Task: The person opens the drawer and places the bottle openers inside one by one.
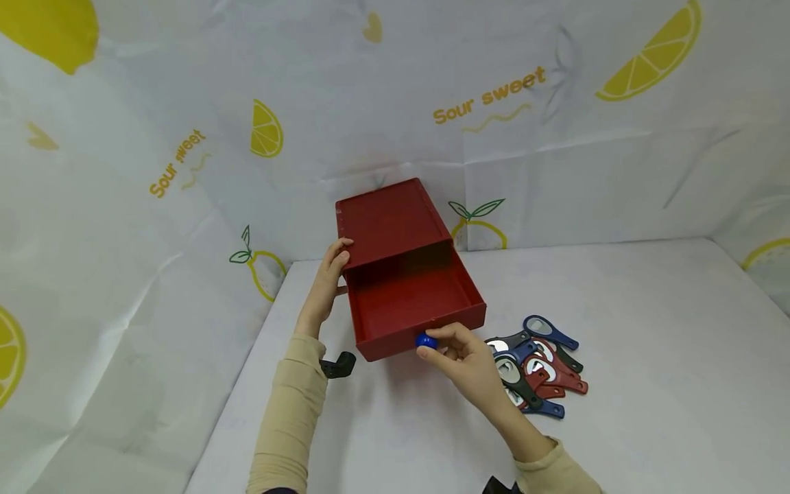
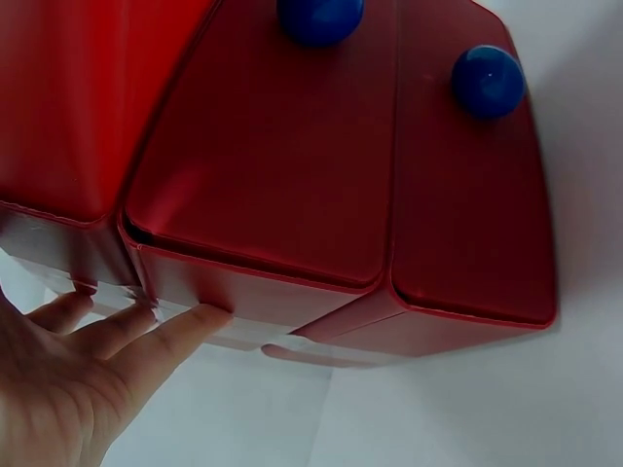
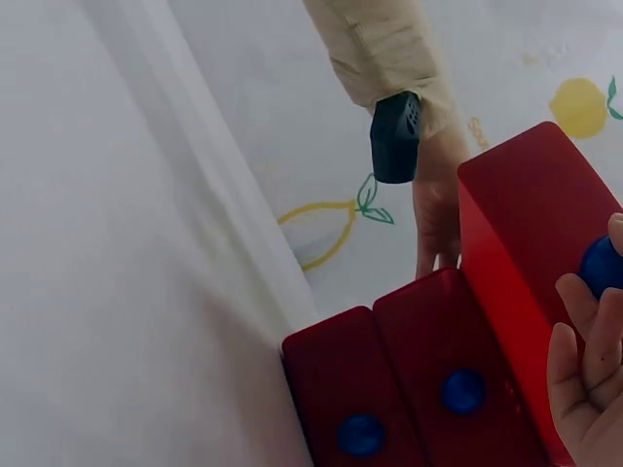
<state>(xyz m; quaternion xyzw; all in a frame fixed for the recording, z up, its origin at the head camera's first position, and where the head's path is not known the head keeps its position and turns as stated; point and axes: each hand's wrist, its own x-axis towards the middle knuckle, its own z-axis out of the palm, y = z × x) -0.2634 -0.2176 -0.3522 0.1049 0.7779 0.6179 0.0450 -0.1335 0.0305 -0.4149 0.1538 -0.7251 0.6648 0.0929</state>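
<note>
A red drawer unit (image 1: 391, 223) stands on the table with its top drawer (image 1: 410, 291) pulled well out; the drawer's inside looks bare. My right hand (image 1: 463, 360) pinches the round blue knob (image 1: 426, 341) on that drawer's front between thumb and finger. On the unit's left side rests my left hand (image 1: 324, 285), its fingers (image 2: 161, 341) fairly straight against the side wall. Below the pulled-out drawer, the left wrist view shows the middle drawer (image 2: 273, 146) and the bottom drawer (image 2: 467, 214), both closed, each with a blue knob.
To the right of the drawer unit lies a pile of small handled tools (image 1: 537, 367) with oval heads, in blue, red and black. A white cloth with lemon prints (image 1: 382, 89) hangs behind the white table (image 1: 666, 357).
</note>
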